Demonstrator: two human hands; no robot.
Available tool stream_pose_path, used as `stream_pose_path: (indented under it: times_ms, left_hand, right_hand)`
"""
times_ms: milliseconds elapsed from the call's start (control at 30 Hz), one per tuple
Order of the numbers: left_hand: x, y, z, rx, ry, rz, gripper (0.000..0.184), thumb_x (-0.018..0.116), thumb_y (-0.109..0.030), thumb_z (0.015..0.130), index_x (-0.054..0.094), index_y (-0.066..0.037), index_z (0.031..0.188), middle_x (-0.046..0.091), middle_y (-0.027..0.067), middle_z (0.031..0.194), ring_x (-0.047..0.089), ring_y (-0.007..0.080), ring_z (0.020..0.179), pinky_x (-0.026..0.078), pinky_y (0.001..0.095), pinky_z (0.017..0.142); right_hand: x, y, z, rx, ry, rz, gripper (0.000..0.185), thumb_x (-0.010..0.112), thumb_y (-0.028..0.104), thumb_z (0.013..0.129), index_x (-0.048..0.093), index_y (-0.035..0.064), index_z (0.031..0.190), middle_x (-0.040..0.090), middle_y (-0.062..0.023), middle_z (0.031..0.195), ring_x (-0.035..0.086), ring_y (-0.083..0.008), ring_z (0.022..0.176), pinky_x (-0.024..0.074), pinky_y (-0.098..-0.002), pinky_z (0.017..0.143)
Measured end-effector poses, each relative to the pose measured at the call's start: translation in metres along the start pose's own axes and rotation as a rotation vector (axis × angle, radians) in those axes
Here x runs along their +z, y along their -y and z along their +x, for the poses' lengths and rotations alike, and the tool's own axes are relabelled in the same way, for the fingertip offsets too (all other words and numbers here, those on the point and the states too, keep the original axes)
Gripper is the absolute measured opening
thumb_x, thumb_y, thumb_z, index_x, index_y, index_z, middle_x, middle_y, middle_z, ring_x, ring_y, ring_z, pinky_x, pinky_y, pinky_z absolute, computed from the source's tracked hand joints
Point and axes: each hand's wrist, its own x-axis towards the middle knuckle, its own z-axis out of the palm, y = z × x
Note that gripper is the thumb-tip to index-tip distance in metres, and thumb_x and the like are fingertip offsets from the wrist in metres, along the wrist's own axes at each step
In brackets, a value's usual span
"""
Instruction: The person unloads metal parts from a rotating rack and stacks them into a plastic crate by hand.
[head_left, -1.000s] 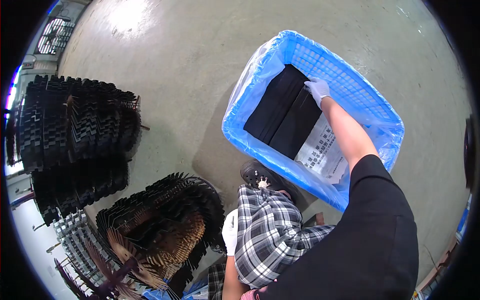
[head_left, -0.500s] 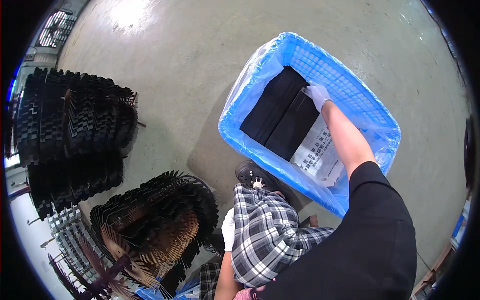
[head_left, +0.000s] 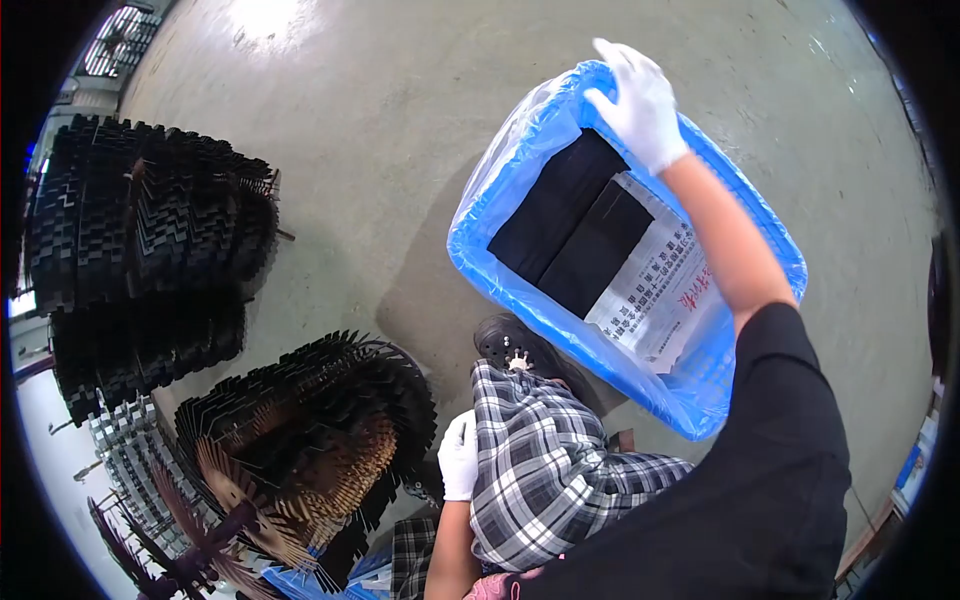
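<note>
My right hand (head_left: 640, 105), in a white glove, is at the far corner of a blue plastic basket (head_left: 757, 193), its thumb and fingers apart around the rim. Whether it touches the rim is unclear. Inside the basket's clear plastic liner (head_left: 520, 150) lie two side-by-side stacks of flat black pieces, the left stack (head_left: 555, 205) and the right stack (head_left: 597, 250). Printed newspaper (head_left: 655, 300) shows beside them. My left hand (head_left: 459, 458), also gloved, rests against my plaid-covered knee (head_left: 525, 440), holding nothing visible; its fingertips are partly hidden by the cloth.
Racks of black plates (head_left: 150, 220) stand at the left. Closer in is a round bundle of black and brownish thin pieces (head_left: 320, 450), with silvery parts (head_left: 140, 460) beside it. My dark shoe (head_left: 515, 345) is close to the basket's near side. Grey floor (head_left: 380, 150) surrounds the basket.
My right hand has left the black stack and moved up to the basket's far rim, its fingers spreading. More newspaper is visible. My left hand shows a little more beside the knee.
</note>
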Motion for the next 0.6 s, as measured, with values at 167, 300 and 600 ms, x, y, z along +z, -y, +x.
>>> stream_pose_path:
  times_ms: [167,300,600]
  left_hand:
    - [0.006,-0.009,0.008,0.030,-0.006,-0.024,0.026,0.053,-0.015,0.098,0.068,-0.005,0.116,0.071,0.0081,0.113,0.066,0.0233,0.100,0.049,0.0306,0.089]
    - [0.005,-0.019,0.005,0.018,-0.007,-0.039,0.026,0.054,-0.016,0.098,0.069,-0.004,0.116,0.071,0.0083,0.112,0.066,0.0241,0.099,0.050,0.0309,0.089]
    - [-0.006,-0.041,0.006,-0.053,-0.017,-0.005,0.026,0.054,-0.018,0.098,0.070,-0.004,0.114,0.072,0.0098,0.110,0.067,0.0258,0.098,0.050,0.0326,0.088]
  right_hand:
    - [0.037,-0.050,0.047,0.087,0.695,0.212,0.048,0.068,0.025,0.081,0.064,0.0096,0.126,0.067,-0.0099,0.122,0.063,-0.0271,0.107,0.0481,-0.0335,0.097]
    - [0.037,-0.057,0.057,0.143,0.871,0.388,0.047,0.068,0.028,0.077,0.069,0.0118,0.122,0.070,-0.0086,0.116,0.065,-0.0277,0.105,0.0490,-0.0345,0.097]
    - [0.039,-0.058,0.073,0.198,0.652,0.229,0.041,0.067,0.041,0.085,0.075,0.0072,0.106,0.072,-0.0064,0.110,0.065,-0.0193,0.098,0.0500,-0.0324,0.094]
